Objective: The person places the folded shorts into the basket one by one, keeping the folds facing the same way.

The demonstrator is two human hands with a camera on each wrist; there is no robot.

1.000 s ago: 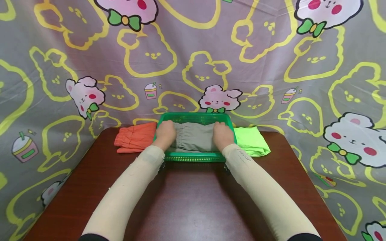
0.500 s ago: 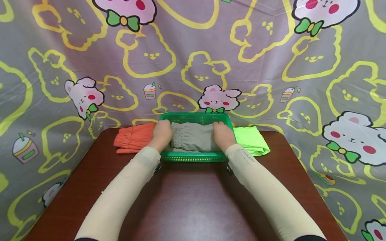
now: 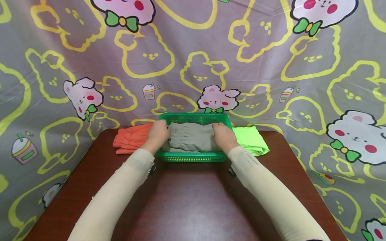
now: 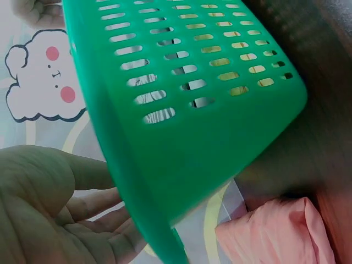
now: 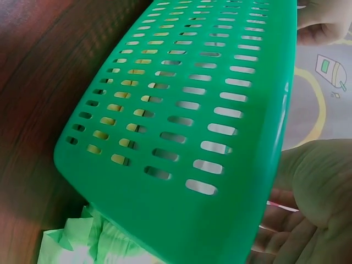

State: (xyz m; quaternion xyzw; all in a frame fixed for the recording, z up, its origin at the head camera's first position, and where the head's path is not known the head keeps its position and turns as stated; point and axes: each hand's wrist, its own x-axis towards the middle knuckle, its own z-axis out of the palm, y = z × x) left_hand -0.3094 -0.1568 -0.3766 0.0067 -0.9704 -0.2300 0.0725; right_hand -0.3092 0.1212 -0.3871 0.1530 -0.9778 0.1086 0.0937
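A grey folded garment [image 3: 194,137] with a gathered elastic band at its left end lies in a green slotted plastic basket [image 3: 193,157]. My left hand [image 3: 158,134] is over the basket's left rim, just left of the band and apart from it. Its fingers [image 4: 104,217] are loosely extended in the left wrist view, partly behind the rim. At the garment's right end is my right hand [image 3: 224,136]. In the right wrist view its thumb and fingers [image 5: 280,217] are apart, with the fingertips hidden by the basket.
An orange folded garment [image 3: 129,139] lies left of the basket, and a neon green folded cloth [image 3: 251,140] lies right of it. All stand at the far end of a brown table [image 3: 193,201]. A patterned curtain [image 3: 187,77] hangs behind and at the sides.
My left hand has moved left, away from the grey garment's banded end, which now shows fully. My right hand has shifted slightly right. Basket and clothes stay in place.
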